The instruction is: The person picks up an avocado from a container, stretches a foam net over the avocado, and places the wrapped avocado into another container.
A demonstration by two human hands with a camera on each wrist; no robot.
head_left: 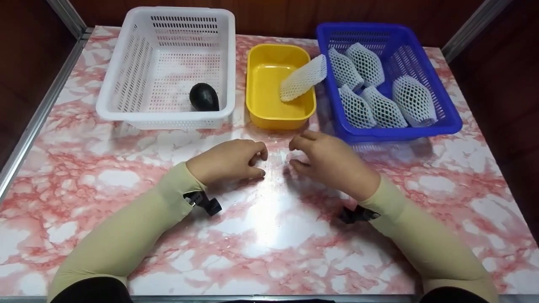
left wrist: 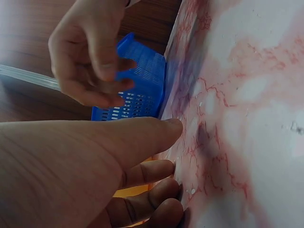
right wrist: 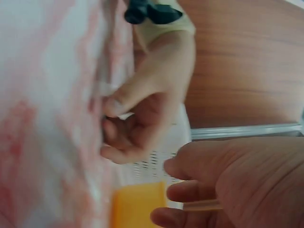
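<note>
My left hand [head_left: 229,162] is low over the marbled table, fingers loosely bent, with nothing in its grasp. Facing it across a small gap is my right hand [head_left: 332,162], also loosely bent and holding nothing. Just beyond them stands a yellow bin [head_left: 259,115], with a white foam net sleeve [head_left: 304,79] leaning on its right rim. A dark, glossy, egg-shaped fruit [head_left: 204,97] lies in the white basket [head_left: 168,114]. In the blue basket [head_left: 387,132], several net-covered pieces [head_left: 414,100] lie together; dark green shows through the mesh.
The three containers stand in a row along the far side of the pink-and-white table [head_left: 269,261]. Dark wooden panels [head_left: 278,19] rise behind and at both sides. Metal edging [head_left: 42,111] runs along the left.
</note>
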